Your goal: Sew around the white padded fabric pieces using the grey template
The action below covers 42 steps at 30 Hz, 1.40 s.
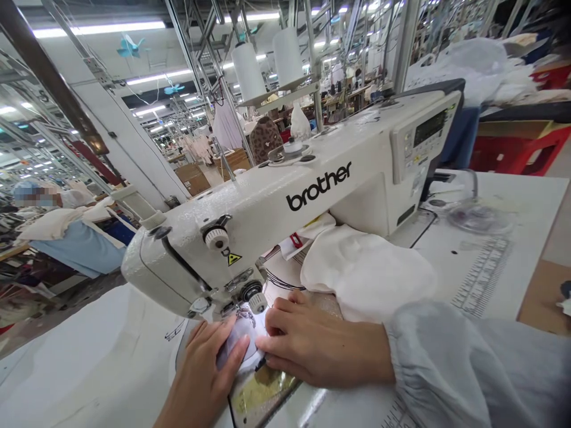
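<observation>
A white Brother sewing machine (312, 178) stretches across the table. Under its needle end lies a small piece of white fabric (241, 345). My left hand (205, 368) rests flat on that fabric from the left, fingers stretched out. My right hand (312, 345) lies on the fabric from the right, fingers curled down and pressing it beside the presser foot (244, 314). A bundle of white cloth (361, 267) sits under the machine arm, just behind my right wrist. My right sleeve (446, 356) is pale grey.
Two white thread cones (267, 65) stand on a rack behind the machine. A clear plastic container (464, 202) sits at the right on the white table (499, 255). Red crates (513, 151) and piled white garments are at the far right. Another person (53, 220) works at the left.
</observation>
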Each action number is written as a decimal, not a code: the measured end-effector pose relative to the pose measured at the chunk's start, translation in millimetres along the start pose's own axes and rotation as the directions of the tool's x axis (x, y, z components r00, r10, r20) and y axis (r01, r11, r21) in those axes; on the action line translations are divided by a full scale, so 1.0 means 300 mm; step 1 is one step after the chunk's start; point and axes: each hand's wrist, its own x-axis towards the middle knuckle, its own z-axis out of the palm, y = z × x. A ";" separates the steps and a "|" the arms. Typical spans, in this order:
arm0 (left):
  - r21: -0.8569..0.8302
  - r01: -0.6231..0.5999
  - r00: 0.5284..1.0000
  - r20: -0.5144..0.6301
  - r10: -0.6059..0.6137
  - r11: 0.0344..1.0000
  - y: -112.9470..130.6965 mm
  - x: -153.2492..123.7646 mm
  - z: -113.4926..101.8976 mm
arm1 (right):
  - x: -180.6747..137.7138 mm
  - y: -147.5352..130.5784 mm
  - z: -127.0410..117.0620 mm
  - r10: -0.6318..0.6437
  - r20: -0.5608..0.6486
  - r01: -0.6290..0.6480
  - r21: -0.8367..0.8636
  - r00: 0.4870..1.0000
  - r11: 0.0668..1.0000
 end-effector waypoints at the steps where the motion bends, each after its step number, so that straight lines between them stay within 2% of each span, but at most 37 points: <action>1: -0.013 0.005 1.000 0.011 -0.005 1.000 0.000 0.001 0.000 | 0.001 -0.001 0.000 0.005 0.004 -0.005 0.001 1.000 1.000; 13: -0.083 0.119 0.989 0.097 -0.111 0.989 -0.006 0.043 -0.029 | 0.011 -0.008 -0.001 0.073 -0.003 -0.073 0.022 0.997 0.997; 21: -0.133 0.238 0.971 0.066 -0.231 0.962 -0.037 0.048 -0.006 | 0.008 -0.011 -0.003 0.062 -0.029 -0.062 -0.012 0.998 0.998; 29: -0.257 0.219 0.973 0.130 -0.191 0.941 -0.035 0.054 -0.034 | 0.011 -0.012 -0.005 0.051 -0.021 -0.052 -0.023 0.998 0.998; 42: -0.236 0.202 0.974 0.153 -0.169 0.950 -0.019 0.038 -0.050 | 0.008 -0.013 -0.002 0.061 -0.029 -0.061 -0.015 0.998 0.998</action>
